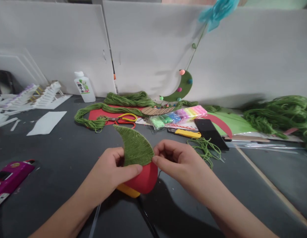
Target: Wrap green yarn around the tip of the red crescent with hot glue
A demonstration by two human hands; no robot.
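Observation:
My left hand (111,172) is closed on a curved, crescent-like cutout, its thumb across the front. Green yarn (136,147) covers the cutout's pointed upper part in tight wraps, while the lower part is bare red card (148,180). At the cutout's right edge, where green meets red, my right hand (175,158) pinches with thumb and fingertips. What sits between those fingertips is too small to make out. Under the cutout lies an orange-yellow tool (128,190), mostly hidden, near a black cord (146,216) and a clear stick (95,219).
Scissors (127,118), green yarn hanks (128,99), packed coloured pompoms (173,117), a yellow cutter (188,133), a black phone (210,134) and loose yarn (205,150) lie beyond my hands. A green crescent (183,87) hangs behind. Left are a bottle (84,87) and purple device (13,178).

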